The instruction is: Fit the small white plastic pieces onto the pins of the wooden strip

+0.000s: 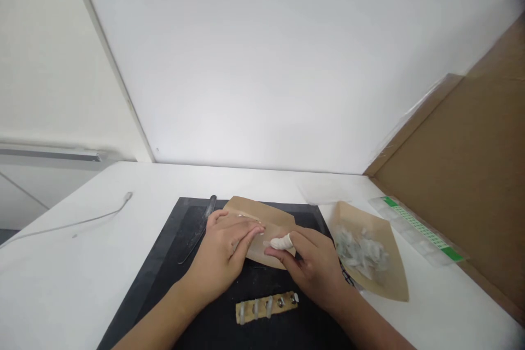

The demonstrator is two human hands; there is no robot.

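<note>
My left hand (227,243) is over the near left part of a brown paper tray (266,211), thumb and index finger pinched together on a small whitish bit at their tips. My right hand (314,257) is beside it, a white cover (282,242) on its index finger. Thumb and index finger come close together there; whether anything lies between them is too small to tell. Nearer to me, a tan strip (261,309) with several pale bands and round metal pieces lies on the black mat (254,333).
A dark knife-like tool (210,206) lies left of the tray. On the right are another paper tray (394,235) with translucent scraps (363,251) and a clear case with a green label (422,229). A cable (98,217) crosses the left tabletop.
</note>
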